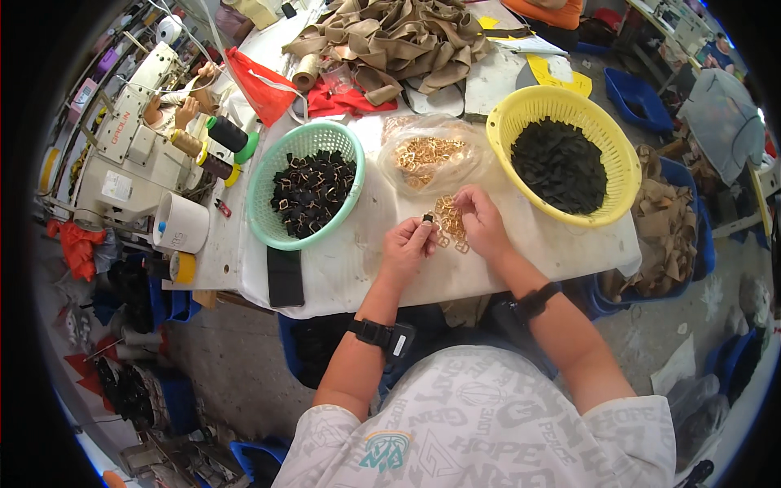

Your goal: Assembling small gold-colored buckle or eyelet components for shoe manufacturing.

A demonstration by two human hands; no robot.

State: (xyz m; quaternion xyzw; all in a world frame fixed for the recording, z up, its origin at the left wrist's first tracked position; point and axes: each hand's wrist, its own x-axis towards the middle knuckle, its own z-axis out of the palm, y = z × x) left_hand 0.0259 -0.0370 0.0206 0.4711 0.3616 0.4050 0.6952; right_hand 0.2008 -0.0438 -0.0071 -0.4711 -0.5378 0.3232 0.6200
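Observation:
My left hand (407, 246) pinches a short black strap piece (428, 217) at its fingertips, just left of a small loose heap of gold metal rings (449, 216) on the table. Bent over the right side of that heap, my right hand (483, 220) has its fingers drawn together; what lies between them is hidden. Behind both hands sits a clear plastic bag (389, 167) holding many more gold rings. A green basket (262, 180) to the left contains black strap pieces with gold rings on them. The yellow basket (620, 154) to the right is filled with plain black strap pieces.
A black phone (285, 278) lies at the table's (358, 281) front edge. Brown strips (399, 41) are heaped at the back beside red cloth (342, 98). Thread spools (232, 138) and a sewing machine (122, 154) stand left; a blue crate (701, 236) with brown pieces is right.

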